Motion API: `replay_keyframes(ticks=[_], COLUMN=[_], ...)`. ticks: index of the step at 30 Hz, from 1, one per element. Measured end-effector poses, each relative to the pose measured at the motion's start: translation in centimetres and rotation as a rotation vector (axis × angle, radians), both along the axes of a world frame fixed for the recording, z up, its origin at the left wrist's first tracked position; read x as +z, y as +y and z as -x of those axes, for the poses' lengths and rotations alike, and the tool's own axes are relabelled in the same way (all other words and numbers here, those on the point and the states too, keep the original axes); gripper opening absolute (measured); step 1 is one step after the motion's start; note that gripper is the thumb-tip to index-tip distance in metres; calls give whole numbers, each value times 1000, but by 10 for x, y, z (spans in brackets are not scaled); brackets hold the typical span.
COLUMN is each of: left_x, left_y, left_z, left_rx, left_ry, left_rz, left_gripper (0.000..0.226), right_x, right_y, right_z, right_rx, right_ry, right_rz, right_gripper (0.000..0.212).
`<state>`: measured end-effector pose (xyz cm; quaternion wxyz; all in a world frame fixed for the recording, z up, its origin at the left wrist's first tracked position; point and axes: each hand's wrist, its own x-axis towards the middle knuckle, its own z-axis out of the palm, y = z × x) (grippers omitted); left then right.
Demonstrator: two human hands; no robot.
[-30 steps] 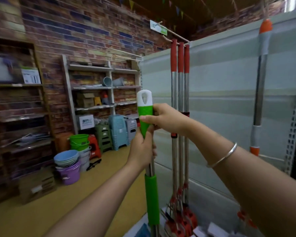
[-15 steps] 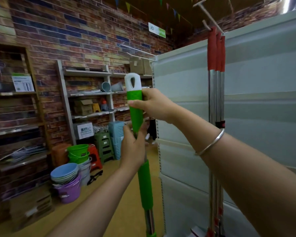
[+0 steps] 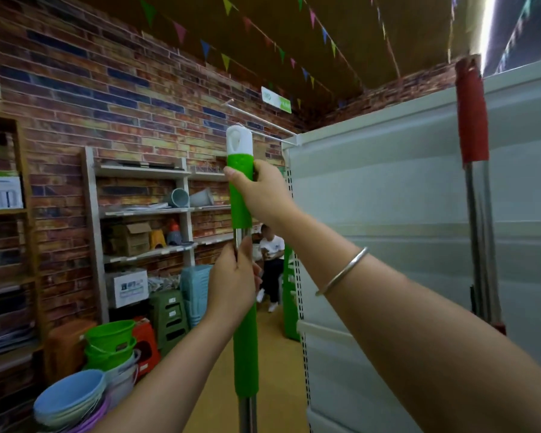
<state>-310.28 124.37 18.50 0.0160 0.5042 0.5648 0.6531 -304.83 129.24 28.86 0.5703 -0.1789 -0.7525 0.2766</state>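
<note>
I hold a mop handle (image 3: pixel 245 354) upright in front of me: a metal pole with two green grips and a white cap with a hanging hole at the top. My right hand (image 3: pixel 264 192) grips the upper green grip just under the white cap. My left hand (image 3: pixel 233 284) grips the bare metal pole between the two green sleeves. The white cap sits close to the tip of a white display hook (image 3: pixel 263 121) that sticks out from the shelving panel's top corner. The handle's lower end runs out of view.
A grey-white shelving panel (image 3: pixel 403 214) fills the right, with red-gripped mop handles (image 3: pixel 473 151) hanging on it. Left are a brick wall, shelves with boxes (image 3: pixel 138 214), stacked stools (image 3: pixel 169 310), green buckets (image 3: pixel 110 339) and basins (image 3: pixel 71 398). A person (image 3: pixel 270 264) sits down the aisle.
Both hands have carried the green mop handle left and up, away from the red-handled mops. Its white cap now sits near the hook at the panel's corner.
</note>
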Motion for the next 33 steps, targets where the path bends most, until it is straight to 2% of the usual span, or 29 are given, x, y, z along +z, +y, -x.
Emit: replay_keyframes(ticks=[3,10,13,17,22,27,33], left_x=[14,46,59,75,91,88,82], left_y=[36,114,142,174,196,203,209], left_z=[27,77,90,101,107,108,112], left_rx=[-46,-150,-172,-240,-291,-340,-334], left_ry=[25,59,95,103,99,70,80], left_rz=[-19,-123,-157,-206,-260,-363,-324], left_gripper=[39,41,41,55,58,42,48], right_x=[12,46,60,78,96,98,90], right_y=[32,99,121,139,149,151,156], right_z=[21,64,76,86,91,90,93], right_rx=[-32,-177,-211,-271,-296,-305,-285], right_ry=[23,49,80,71,88,87,58], right_rz=[-14,-43,-36,-38,-57,-130,-78], right_gripper=[28,43,42,39,38,41,35])
